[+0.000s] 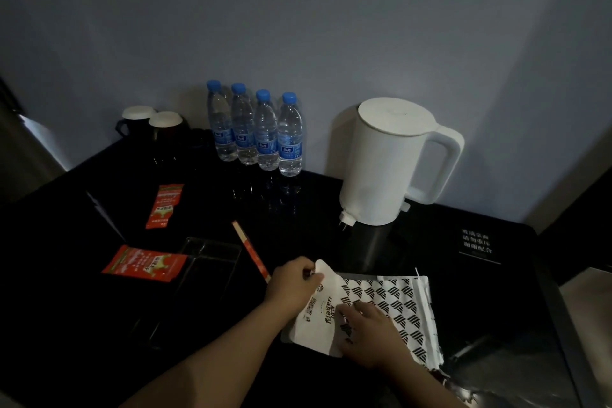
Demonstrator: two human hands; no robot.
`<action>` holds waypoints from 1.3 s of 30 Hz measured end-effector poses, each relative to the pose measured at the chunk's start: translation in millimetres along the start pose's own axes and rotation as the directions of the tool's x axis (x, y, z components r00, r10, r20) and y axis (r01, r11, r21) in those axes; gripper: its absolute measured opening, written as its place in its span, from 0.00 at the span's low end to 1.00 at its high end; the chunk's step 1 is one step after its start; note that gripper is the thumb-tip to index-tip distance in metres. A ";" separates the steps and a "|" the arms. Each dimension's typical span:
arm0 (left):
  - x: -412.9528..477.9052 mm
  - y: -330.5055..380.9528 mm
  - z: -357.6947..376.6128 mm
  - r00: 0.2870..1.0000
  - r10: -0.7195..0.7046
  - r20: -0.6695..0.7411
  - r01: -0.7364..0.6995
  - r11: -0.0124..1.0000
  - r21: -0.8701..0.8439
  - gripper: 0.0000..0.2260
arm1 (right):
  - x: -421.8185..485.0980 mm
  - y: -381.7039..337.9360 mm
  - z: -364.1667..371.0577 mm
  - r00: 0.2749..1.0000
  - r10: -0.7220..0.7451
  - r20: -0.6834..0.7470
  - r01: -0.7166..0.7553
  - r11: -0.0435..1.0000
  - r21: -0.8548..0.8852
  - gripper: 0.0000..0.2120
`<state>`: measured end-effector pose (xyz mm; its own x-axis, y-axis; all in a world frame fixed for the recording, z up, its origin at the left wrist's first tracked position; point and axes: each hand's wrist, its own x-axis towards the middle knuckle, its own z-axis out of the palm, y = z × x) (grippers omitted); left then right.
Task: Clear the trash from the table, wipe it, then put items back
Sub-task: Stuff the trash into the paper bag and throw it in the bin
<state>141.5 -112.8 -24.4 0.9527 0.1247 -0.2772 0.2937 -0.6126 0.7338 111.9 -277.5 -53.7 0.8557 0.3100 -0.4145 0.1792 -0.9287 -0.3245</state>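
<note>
Bag (381,301) flat at table's (99,325) 5 o'clock, long axis 9-to-3, serrated end pointing to 3 o'clock. Left hand (293,281) pinches its 10 o'clock corner; right hand (371,333) rests spread-fingered on its near side.

A plain grey-blue wall (298,10) filled the background. A small black notice card (478,246) — white characters printed on it — lay flat at the right.
</note>
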 end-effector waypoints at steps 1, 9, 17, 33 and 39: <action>0.2 -0.8 -0.6 1.000 -0.006 -0.017 0.006 0.999 0.045 0.09 | -0.5 0.1 -0.6 1.000 0.000 -0.003 0.000 1.000 0.002 0.34; -4.2 -15.6 2.5 0.997 0.010 -0.080 0.012 0.963 0.270 0.20 | -0.5 1.7 -2.2 1.000 0.001 0.000 -0.001 1.000 0.002 0.26; -19.6 -28.2 -33.0 0.938 0.242 -0.249 -0.061 0.821 0.567 0.20 | 4.7 -24.2 -4.3 0.994 0.101 0.046 -0.102 0.994 0.035 0.23; -29.1 -42.5 -88.4 0.933 0.055 -0.355 0.099 0.911 0.401 0.14 | 6.0 -54.2 0.7 0.997 0.073 -0.005 -0.073 0.995 0.064 0.21; -34.0 10.7 -75.3 0.860 0.444 -0.253 -0.333 0.863 0.381 0.12 | 1.3 -48.8 -16.4 0.890 0.284 -0.356 0.053 0.712 0.700 0.13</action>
<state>118.1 -64.8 39.5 0.9691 0.0328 0.2443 -0.0940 -0.8670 0.4894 112.2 -235.1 -24.4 0.9855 -0.0598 -0.1586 -0.1670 -0.5029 -0.8481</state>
